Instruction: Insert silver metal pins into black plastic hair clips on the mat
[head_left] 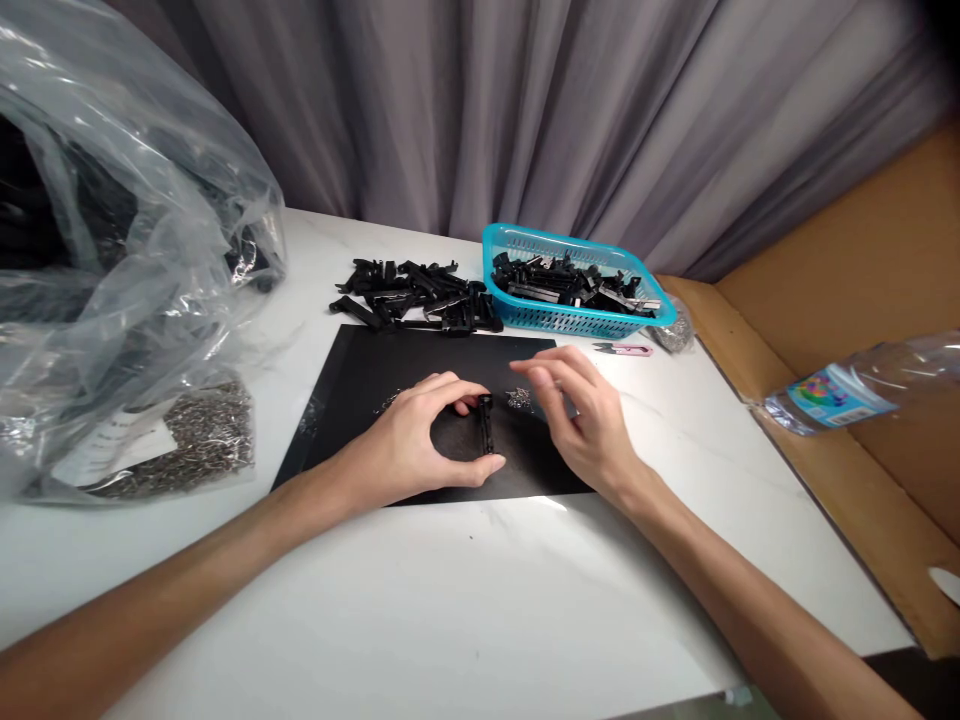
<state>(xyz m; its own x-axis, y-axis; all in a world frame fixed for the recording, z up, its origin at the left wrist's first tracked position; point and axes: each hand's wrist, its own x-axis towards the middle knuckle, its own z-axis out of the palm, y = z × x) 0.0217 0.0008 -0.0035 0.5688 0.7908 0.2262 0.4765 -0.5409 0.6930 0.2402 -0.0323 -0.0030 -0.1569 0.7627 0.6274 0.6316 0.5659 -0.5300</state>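
My left hand (409,430) grips a small black plastic part (486,425) upright by its ends, between the thumb below and the fingers above. Just to the right, my right hand (589,415) hovers over the black mat (360,375), apart from the part. Its thumb and index finger are drawn together; anything tiny between them is too small to make out. A little pile of small metal pieces (519,398) lies on the mat between the hands. More small metal pieces (388,402) show partly behind my left hand.
Behind the mat lie a heap of black plastic parts (420,295) and a blue basket (585,322) of similar parts. Pink-handled snips (626,349) rest beside it. Bags of metal pieces (202,430) and a large plastic bag (150,180) stand left; a bottle (840,395) and cardboard (862,260) right.
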